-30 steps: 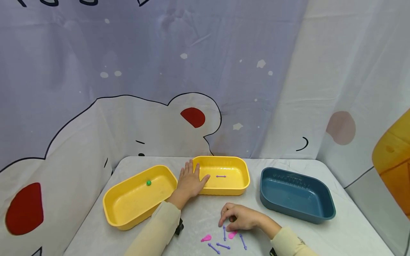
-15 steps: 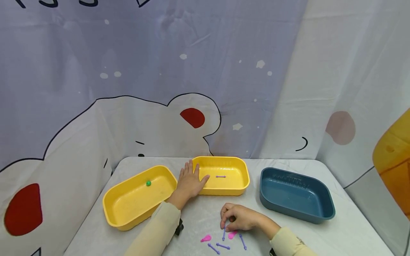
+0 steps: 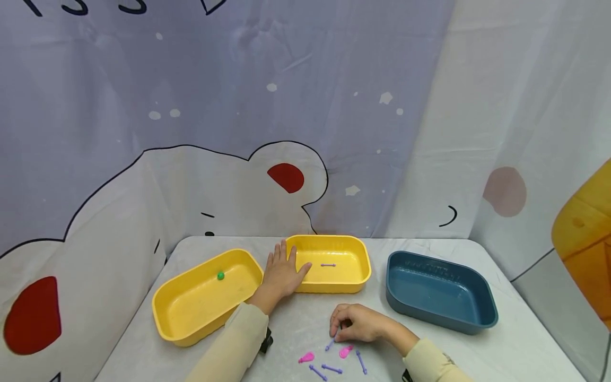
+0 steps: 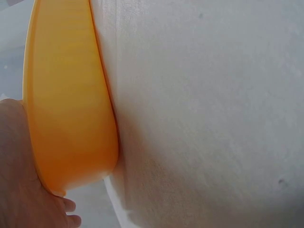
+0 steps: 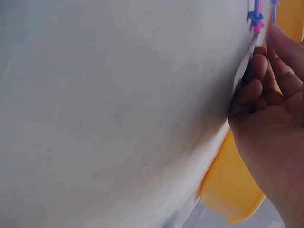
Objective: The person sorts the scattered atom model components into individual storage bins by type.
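Right hand [image 3: 359,324] is down on the table [image 3: 501,350] in front of the middle yellow tray [image 3: 355,285], fingers curled, fingertips pinching the upper end of a purple pin [image 3: 330,344] that lies slanted on the cloth just below them. In the right wrist view those fingers [image 5: 259,76] bunch together, with purple and pink bits right at their tips, though the pinch itself is hard to make out there. Just beside that pin sit the rest of the small pieces: a pink piece [image 3: 346,351] touching or nearly touching the hand's lower edge, another pink piece [image 3: 307,358] further left, and more purple pins [image 3: 331,367] strewn close to the near edge. Over to the left hand [image 3: 281,273]: flat, fingers straight and spread, resting against the left end of the middle yellow tray, thumb lying over its rim. The left wrist view shows the palm pressed up against that tray's outer wall. Inside the tray, one purple pin [image 3: 327,265] lies flat on the floor. The left yellow tray [image 3: 174,331] holds a green bead [image 3: 220,276]. The blue tray [image 3: 482,321] stands to the right, well apart from both hands.
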`<state>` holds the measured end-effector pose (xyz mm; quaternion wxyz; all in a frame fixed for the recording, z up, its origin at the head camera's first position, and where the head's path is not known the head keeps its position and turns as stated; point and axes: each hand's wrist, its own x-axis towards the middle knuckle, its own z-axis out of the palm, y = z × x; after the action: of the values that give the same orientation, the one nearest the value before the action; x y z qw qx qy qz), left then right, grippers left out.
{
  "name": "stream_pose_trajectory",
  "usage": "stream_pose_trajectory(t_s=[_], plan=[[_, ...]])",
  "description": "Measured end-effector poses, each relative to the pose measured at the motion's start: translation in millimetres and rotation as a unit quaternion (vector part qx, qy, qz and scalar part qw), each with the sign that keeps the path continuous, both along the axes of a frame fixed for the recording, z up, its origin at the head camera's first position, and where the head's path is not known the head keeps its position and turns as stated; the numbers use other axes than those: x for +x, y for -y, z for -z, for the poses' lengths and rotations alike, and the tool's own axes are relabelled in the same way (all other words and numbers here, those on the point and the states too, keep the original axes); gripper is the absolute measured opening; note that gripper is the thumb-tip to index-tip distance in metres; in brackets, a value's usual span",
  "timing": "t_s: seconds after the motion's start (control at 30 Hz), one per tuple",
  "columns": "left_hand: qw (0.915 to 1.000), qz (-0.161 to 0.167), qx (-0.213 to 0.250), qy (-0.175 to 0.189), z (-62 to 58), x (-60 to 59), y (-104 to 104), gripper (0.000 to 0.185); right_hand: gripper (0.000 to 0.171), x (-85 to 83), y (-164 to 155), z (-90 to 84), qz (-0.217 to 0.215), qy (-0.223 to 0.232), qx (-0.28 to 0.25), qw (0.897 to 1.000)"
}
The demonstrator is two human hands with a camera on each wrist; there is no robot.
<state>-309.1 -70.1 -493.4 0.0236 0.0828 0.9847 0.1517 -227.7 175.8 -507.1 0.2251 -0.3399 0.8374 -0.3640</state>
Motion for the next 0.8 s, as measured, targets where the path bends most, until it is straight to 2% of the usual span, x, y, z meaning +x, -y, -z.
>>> stream_pose_trajectory(t_s=[0.13, 0.3, 0.4, 0.8], plan=[[1.0, 0.002, 0.004, -0.005, 0.1, 1.0, -0.1, 0.085, 0.007, 1.0, -0.1, -1.6, 0.032, 0.015, 0.004, 0.999], [1.0, 0.003, 0.006, -0.006, -1.0, 2.1, -0.3, 0.084, 0.002, 2.9, -0.6, -1.7, 0.067, 0.018, -0.027, 0.997], [0.9999, 0.004, 0.007, -0.006, -1.0, 1.8, -0.1, 0.084, 0.007, 2.1, -1.7, -2.5, 0.086, 0.017, -0.046, 0.995], [1.0, 0.003, 0.003, -0.001, -2.0, 1.3, 0.2, 0.085, 0.005, -4.0, -5.8, -8.6, 0.116, 0.003, -0.065, 0.991]])
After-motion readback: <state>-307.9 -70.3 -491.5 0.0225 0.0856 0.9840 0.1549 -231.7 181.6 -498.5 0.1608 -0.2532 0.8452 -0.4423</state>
